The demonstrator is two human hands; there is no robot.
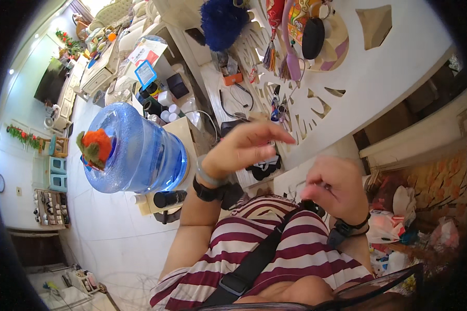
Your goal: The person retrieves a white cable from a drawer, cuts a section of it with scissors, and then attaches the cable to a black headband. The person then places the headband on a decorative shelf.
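My left hand point(242, 150) is raised in front of my chest with fingers and thumb apart, and I see nothing in it. To its right, my right hand point(338, 185) is closed, fingers curled toward the palm. A thin, pale, shiny thing point(297, 185) shows beside its fingertips, too small to name. Beyond both hands stands a white panel point(342, 111) with leaf-like cut-outs. Just past my left hand, a dark patterned cloth item point(264, 168) lies on a white surface.
A large blue water jug point(135, 150) with an orange and green plush topper point(96, 147) stands at left. A dark blue fluffy thing point(220, 23) and tasselled ornaments point(272, 52) hang at the top. Plastic bags point(386, 225) crowd the right. Small bottles point(168, 111) stand behind the jug.
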